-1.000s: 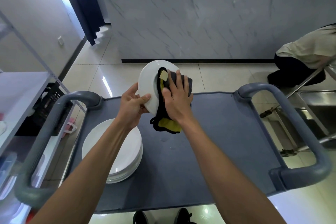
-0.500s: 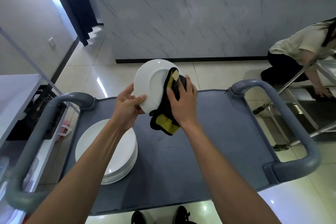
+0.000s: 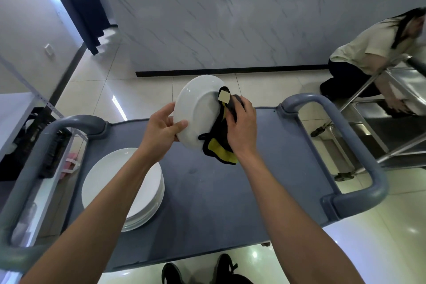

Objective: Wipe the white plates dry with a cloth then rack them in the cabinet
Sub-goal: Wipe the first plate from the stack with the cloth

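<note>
A round white ceramic plate [image 3: 198, 110] is held above the far edge of the grey-blue plastic cart top [image 3: 207, 191], tilted nearly on edge, its underside facing the wearer and to the left. The left hand [image 3: 162, 130] holds its lower left rim, thumb on the underside, grip closed on the rim. The right hand [image 3: 242, 127] presses a black and yellow cloth [image 3: 220, 143] against the plate's right rim, fingers curled over the cloth; the cloth's tail hangs downward. A stack of white plates [image 3: 124, 182] lies flat near the surface's left edge.
</note>
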A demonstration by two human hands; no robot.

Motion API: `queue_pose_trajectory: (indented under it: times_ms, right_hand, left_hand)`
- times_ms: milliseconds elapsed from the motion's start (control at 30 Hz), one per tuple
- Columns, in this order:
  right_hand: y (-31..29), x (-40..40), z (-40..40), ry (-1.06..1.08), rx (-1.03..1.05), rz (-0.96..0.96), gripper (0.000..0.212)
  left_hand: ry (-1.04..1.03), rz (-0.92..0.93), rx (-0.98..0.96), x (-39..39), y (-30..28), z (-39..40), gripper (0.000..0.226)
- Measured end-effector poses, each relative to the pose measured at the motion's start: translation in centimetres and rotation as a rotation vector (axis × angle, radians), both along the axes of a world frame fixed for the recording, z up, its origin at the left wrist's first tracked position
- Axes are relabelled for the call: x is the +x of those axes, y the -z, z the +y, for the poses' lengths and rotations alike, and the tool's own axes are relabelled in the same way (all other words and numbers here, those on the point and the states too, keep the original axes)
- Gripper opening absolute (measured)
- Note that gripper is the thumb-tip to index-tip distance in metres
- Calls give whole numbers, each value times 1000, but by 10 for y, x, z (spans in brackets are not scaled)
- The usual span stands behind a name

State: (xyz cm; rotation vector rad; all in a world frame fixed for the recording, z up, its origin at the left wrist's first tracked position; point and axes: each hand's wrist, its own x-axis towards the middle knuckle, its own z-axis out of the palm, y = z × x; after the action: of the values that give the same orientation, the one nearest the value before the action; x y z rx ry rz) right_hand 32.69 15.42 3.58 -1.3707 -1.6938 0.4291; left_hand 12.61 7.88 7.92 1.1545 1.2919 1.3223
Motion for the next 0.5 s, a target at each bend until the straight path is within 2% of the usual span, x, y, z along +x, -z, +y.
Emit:
queue_pose_trajectory:
  times_ms: [200, 500]
  right_hand:
    - [1, 28, -8, 33, 26, -112, 35]
    - [14, 74, -27, 90, -50, -194, 38]
  left_hand:
    - [75, 516, 71, 19, 20, 8, 39]
    - [208, 963, 166, 47, 58, 19, 48]
